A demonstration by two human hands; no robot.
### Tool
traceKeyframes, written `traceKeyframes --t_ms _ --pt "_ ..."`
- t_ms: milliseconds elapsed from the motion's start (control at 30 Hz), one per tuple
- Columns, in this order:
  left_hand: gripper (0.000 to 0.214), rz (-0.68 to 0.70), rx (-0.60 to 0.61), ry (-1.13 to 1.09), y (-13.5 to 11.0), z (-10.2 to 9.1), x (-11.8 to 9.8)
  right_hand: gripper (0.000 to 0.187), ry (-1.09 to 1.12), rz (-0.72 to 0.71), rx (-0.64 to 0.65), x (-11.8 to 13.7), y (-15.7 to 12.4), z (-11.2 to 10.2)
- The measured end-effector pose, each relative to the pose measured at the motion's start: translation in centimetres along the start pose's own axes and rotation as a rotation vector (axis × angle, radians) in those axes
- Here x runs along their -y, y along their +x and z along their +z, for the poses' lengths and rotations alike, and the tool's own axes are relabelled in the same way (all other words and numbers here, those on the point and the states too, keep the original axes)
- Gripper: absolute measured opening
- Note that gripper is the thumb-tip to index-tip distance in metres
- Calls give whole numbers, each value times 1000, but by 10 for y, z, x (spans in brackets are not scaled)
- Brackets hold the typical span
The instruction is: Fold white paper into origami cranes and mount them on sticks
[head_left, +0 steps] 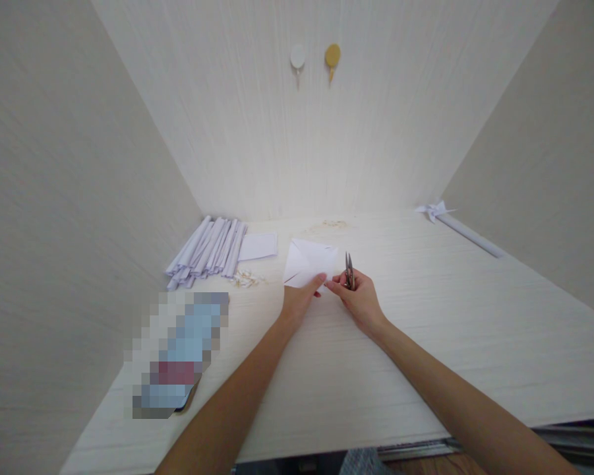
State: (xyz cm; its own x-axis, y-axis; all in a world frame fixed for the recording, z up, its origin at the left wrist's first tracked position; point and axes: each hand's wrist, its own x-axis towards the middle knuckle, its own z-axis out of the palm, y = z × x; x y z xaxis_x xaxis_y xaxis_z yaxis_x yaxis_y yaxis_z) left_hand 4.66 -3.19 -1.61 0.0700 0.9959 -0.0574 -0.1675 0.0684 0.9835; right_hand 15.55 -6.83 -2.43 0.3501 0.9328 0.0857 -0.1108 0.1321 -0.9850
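Currently grasping slit paper [306, 259] in left hand [299, 302], over middle of table [475, 316]. Holding scissors [349, 267] in right hand [362, 297], blades pointing away, with fingertips at paper's near right corner. Lying leftward: sheets [258, 246], then rolls [215, 247]. At far right: pinwheel [436, 211].

2 bare hands [301, 300] [360, 297], 1 slit white paper square [307, 258], 1 pair metal snips [350, 276], 2 round white/gold hooks [297, 58] [333, 55]. Worktop [475, 323] back-right corner: 1 white paper pinwheel [436, 211]. Back-left: rolled white paper tubes [210, 247], count unclear.
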Motion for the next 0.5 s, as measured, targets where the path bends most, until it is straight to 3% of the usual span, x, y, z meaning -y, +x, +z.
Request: traceKeyframes --t_ms 500 --pt "19 -1 59 119 2 -1 5 37 38 -12 -35 0 1 0"
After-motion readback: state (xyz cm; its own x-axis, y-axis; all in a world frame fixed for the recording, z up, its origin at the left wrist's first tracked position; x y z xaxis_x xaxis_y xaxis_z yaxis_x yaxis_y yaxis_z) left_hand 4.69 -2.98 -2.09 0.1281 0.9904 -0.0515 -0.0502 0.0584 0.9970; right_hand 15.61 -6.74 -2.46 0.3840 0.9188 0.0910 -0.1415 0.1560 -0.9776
